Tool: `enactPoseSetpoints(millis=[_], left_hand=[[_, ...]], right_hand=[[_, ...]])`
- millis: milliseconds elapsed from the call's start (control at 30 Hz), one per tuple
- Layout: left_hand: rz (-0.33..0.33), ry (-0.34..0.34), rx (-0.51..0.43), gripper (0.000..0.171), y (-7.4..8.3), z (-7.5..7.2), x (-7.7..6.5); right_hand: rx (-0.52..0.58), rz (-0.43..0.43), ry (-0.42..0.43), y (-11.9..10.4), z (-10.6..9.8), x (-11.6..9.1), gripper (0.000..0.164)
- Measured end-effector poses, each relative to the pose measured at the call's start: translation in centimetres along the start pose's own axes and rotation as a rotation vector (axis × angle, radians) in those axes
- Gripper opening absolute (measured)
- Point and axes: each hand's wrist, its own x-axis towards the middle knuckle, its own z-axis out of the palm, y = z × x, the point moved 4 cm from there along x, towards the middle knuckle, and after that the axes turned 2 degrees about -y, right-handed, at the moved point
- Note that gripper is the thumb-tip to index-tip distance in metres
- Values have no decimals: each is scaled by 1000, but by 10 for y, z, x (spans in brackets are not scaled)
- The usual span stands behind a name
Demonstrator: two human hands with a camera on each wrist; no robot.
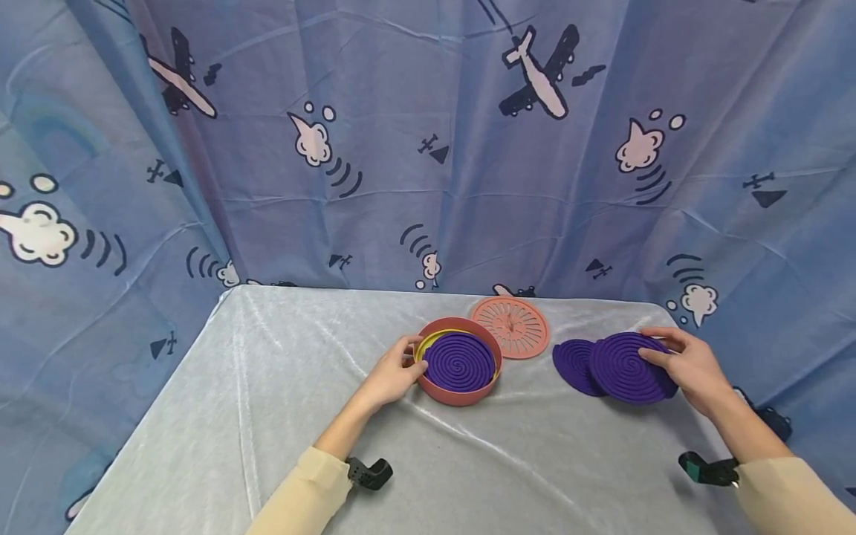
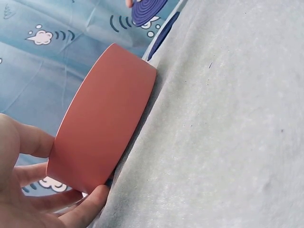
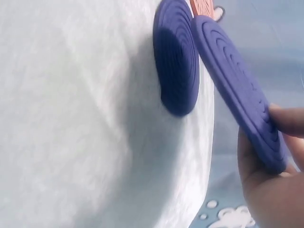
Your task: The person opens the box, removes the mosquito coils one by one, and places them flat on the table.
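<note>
"Start at the left. What was there?"

"The left hand [image 1: 394,374], at the left side of a round orange-pink box [image 1: 458,398]. It had hold of the box, its fingers bent partway round the outer wall."

"Where did the box stand?"

"Upright on the cloth-covered table [image 1: 321,327], about midway between the left and right edges and a little in from the back edge. A yellow piece [image 1: 428,343] showed along the inside of the wall, with a purple coil [image 1: 458,362] lying over it."

"And further along?"

"A slotted disc [image 1: 491,321], paler pink, lay flat just behind the box and to its right, close to the back edge. Then a flat purple mat [image 1: 572,365] lay toward the right edge."

"Was something above that mat?"

"Yes, a raised purple disc [image 1: 625,368], tilted, clear of the cloth, short of the back right corner. The right hand [image 1: 692,368] pinched its right side, thumb on the ringed face, fingers underneath, the gap no wider than its thickness. Whether it touched the mat, I couldn't tell."
</note>
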Motion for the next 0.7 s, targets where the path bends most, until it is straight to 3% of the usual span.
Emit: enactPoseSetpoints(millis=[267,500,700], left_hand=[[-6,2,-14,48,0,-1,1],[-3,-2,-7,48,3,-1,0],[1,-1,5,48,2,-1,-1]], right_hand=[[56,86,51,38,-23,-13,36],[-30,176,109,71,-41,-21,53],[-65,210,102,84,-39,-23,59]])
